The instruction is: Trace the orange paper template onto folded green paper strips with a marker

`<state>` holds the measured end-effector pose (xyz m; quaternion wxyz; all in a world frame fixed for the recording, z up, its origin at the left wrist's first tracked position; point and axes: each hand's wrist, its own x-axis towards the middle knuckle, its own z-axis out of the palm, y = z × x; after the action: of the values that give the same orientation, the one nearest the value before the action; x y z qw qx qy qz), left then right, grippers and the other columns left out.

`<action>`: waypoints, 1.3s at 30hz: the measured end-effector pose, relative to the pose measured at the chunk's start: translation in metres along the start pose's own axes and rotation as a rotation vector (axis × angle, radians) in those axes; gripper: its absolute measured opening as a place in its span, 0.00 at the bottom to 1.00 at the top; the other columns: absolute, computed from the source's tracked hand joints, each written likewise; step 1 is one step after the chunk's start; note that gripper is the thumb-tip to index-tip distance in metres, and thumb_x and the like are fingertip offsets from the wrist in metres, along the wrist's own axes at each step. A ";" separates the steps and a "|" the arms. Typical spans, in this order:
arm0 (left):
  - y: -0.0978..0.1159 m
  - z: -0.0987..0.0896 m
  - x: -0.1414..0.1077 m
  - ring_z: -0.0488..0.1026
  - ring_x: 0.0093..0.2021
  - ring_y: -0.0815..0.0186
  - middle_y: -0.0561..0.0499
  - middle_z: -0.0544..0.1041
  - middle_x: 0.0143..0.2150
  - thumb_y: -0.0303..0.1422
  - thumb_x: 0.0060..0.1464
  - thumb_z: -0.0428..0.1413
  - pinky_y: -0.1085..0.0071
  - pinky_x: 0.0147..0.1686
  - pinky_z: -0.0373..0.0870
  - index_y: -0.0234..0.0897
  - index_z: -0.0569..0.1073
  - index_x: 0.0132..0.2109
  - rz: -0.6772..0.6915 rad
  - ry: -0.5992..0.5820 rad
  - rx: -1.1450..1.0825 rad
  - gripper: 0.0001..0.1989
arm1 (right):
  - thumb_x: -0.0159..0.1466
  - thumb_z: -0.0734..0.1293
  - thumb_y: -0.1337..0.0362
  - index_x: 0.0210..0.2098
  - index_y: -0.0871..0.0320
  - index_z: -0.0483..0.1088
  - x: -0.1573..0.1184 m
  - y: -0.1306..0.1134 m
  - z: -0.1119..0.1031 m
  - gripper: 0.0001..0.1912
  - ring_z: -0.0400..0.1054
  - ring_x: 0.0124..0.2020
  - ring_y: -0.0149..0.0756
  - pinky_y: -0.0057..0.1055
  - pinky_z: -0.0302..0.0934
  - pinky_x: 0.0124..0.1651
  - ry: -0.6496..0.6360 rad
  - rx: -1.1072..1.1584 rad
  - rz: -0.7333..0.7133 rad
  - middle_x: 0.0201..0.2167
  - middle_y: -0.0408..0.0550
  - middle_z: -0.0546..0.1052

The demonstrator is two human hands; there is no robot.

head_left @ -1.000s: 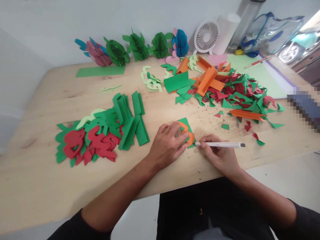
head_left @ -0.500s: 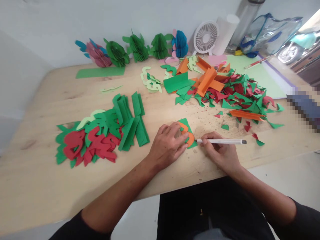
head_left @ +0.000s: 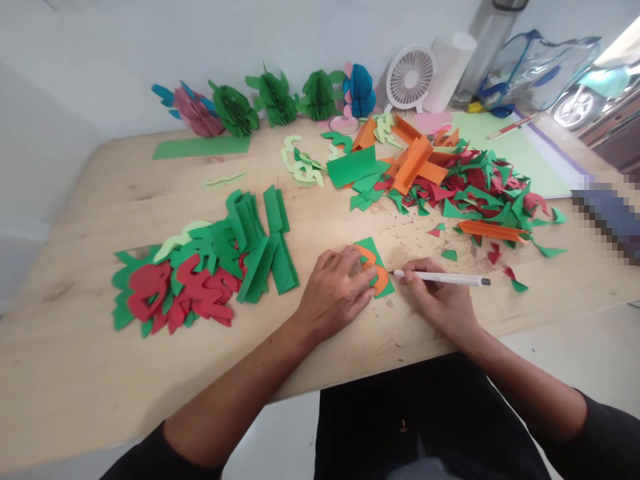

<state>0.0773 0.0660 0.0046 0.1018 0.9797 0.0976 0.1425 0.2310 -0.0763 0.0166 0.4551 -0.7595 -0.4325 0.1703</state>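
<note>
My left hand (head_left: 336, 285) rests with bent fingers on an orange paper cutout (head_left: 383, 280) with a curved outline, pressing it onto a small green paper piece (head_left: 367, 244). Its fingertips cover the cutout's left side. Held in the closed fingers of my right hand (head_left: 443, 303) is a slim white pen (head_left: 445, 277) with a dark end. Its tip points left, close by the right edge of the green piece; whether it touches the paper, I cannot tell.
On the left lie red cutouts (head_left: 203, 293) and folded green strips (head_left: 257, 267). Red and green scraps (head_left: 485, 187) and folded orange paper (head_left: 414, 164) are heaped at right. Along the wall stand several paper figures (head_left: 276, 97), a small fan (head_left: 411, 79) and a white cylinder (head_left: 450, 70).
My right hand has moved the pen slightly up and away from the orange cutout's edge, so its tip is farther from the cutout. My left hand stays put.
</note>
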 end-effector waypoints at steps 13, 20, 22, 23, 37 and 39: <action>0.001 0.004 -0.001 0.67 0.57 0.51 0.39 0.72 0.53 0.36 0.62 0.51 0.54 0.53 0.63 0.37 0.73 0.50 -0.009 0.036 -0.016 0.14 | 0.68 0.62 0.56 0.43 0.53 0.73 0.002 0.010 0.001 0.12 0.75 0.37 0.36 0.32 0.68 0.40 0.082 0.053 -0.053 0.33 0.46 0.81; 0.001 0.005 -0.002 0.70 0.51 0.55 0.42 0.75 0.47 0.32 0.63 0.48 0.57 0.52 0.65 0.35 0.75 0.44 -0.071 0.119 -0.060 0.11 | 0.68 0.62 0.56 0.42 0.54 0.73 0.002 0.014 0.001 0.12 0.75 0.36 0.36 0.32 0.68 0.38 0.087 0.088 -0.075 0.33 0.46 0.81; 0.002 0.003 -0.001 0.70 0.49 0.57 0.44 0.75 0.45 0.31 0.63 0.48 0.58 0.51 0.66 0.35 0.74 0.42 -0.103 0.096 -0.091 0.10 | 0.68 0.61 0.56 0.42 0.54 0.74 0.002 0.013 0.001 0.12 0.75 0.34 0.36 0.32 0.68 0.37 0.091 0.094 -0.081 0.33 0.46 0.81; 0.002 0.002 0.000 0.70 0.49 0.57 0.44 0.75 0.45 0.31 0.63 0.49 0.58 0.51 0.66 0.36 0.74 0.42 -0.115 0.080 -0.105 0.10 | 0.67 0.61 0.56 0.41 0.54 0.74 0.002 0.012 0.000 0.12 0.75 0.34 0.36 0.32 0.68 0.37 0.096 0.097 -0.087 0.33 0.46 0.81; 0.004 -0.002 -0.002 0.72 0.48 0.59 0.45 0.76 0.45 0.31 0.62 0.50 0.59 0.49 0.68 0.36 0.73 0.43 -0.166 0.075 -0.087 0.08 | 0.67 0.62 0.58 0.42 0.54 0.73 0.001 0.016 0.000 0.11 0.75 0.35 0.36 0.32 0.68 0.40 0.104 0.150 -0.108 0.33 0.46 0.81; 0.005 -0.001 -0.005 0.71 0.49 0.58 0.45 0.76 0.46 0.31 0.62 0.50 0.59 0.51 0.68 0.36 0.73 0.45 -0.159 0.082 -0.087 0.09 | 0.67 0.62 0.58 0.42 0.54 0.73 0.001 0.017 0.000 0.11 0.75 0.37 0.37 0.32 0.68 0.41 0.094 0.161 -0.101 0.33 0.46 0.81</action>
<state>0.0735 0.0603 0.0059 0.1510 0.9569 0.1727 0.1781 0.2402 -0.0789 0.0022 0.5425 -0.7048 -0.4334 0.1453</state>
